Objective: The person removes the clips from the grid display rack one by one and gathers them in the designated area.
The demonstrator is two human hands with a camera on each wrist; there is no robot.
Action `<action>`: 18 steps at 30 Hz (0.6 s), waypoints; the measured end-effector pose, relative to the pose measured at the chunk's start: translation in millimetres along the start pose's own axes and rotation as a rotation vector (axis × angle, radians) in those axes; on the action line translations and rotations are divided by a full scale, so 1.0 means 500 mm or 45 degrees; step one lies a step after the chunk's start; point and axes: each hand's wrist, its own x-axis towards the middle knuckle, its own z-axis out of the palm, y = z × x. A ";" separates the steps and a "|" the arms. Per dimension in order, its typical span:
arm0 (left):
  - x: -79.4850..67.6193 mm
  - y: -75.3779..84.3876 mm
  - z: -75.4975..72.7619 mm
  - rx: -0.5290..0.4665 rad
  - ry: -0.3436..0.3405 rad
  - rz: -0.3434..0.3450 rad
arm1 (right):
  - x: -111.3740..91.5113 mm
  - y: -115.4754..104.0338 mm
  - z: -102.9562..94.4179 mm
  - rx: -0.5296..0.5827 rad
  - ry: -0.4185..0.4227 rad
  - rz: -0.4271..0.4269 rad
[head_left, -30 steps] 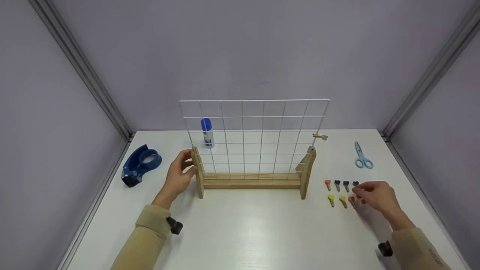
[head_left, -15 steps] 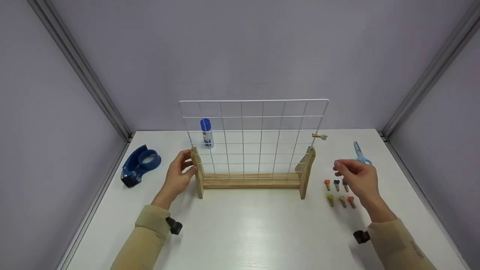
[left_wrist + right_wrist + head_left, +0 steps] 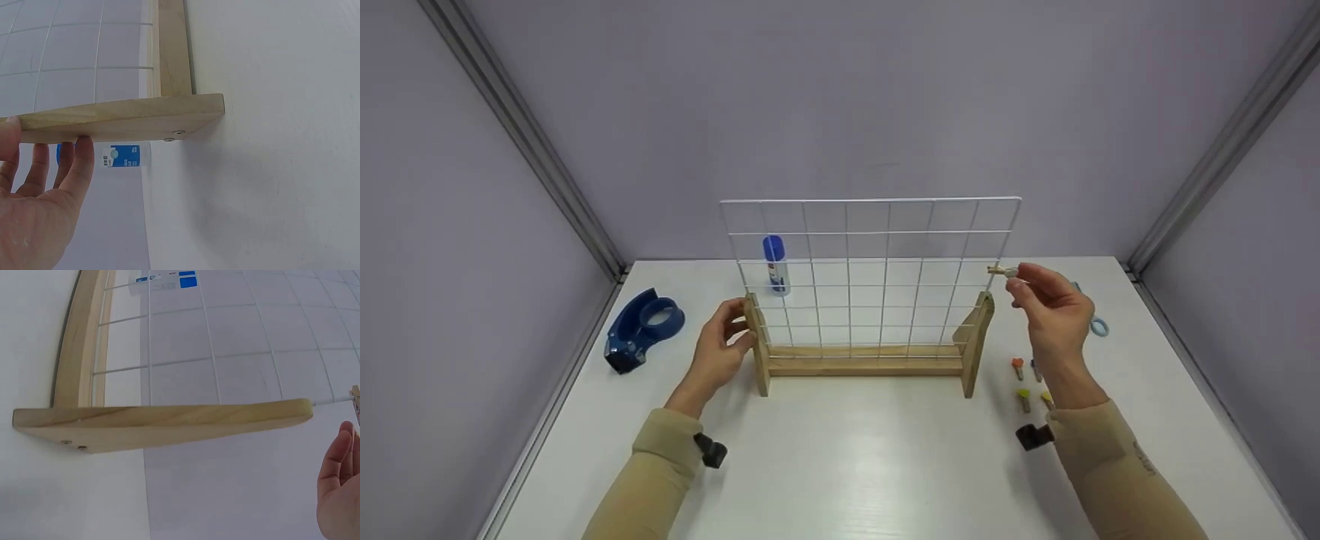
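Note:
A white wire grid (image 3: 868,232) stands upright in a wooden stand (image 3: 866,367). My left hand (image 3: 716,352) holds the stand's left side panel (image 3: 129,118), the fingers at its edge and the thumb against its outer face. A small wooden clothespin (image 3: 996,270) with a pale heart-shaped end is clipped to the grid's right edge wire. My right hand (image 3: 1054,307) pinches this clothespin at its heart end, above the right side panel (image 3: 163,419). Several heart-topped clothespins, among them an orange one (image 3: 1017,364) and a yellow one (image 3: 1023,394), lie on the table, partly hidden by my right forearm.
A blue tape dispenser (image 3: 641,330) lies on the left of the white table (image 3: 855,457). Behind the grid stands a glue stick (image 3: 776,266) with a blue cap. Light blue scissors (image 3: 1099,326) are mostly hidden behind my right hand.
My right hand has moved up and left, from the rows of clothespins to the clothespin on the grid's right edge. The left hand keeps its place on the stand.

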 end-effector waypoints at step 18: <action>-0.002 0.000 -0.001 0.000 0.005 0.026 | 0.009 -0.006 0.012 0.187 0.020 -0.025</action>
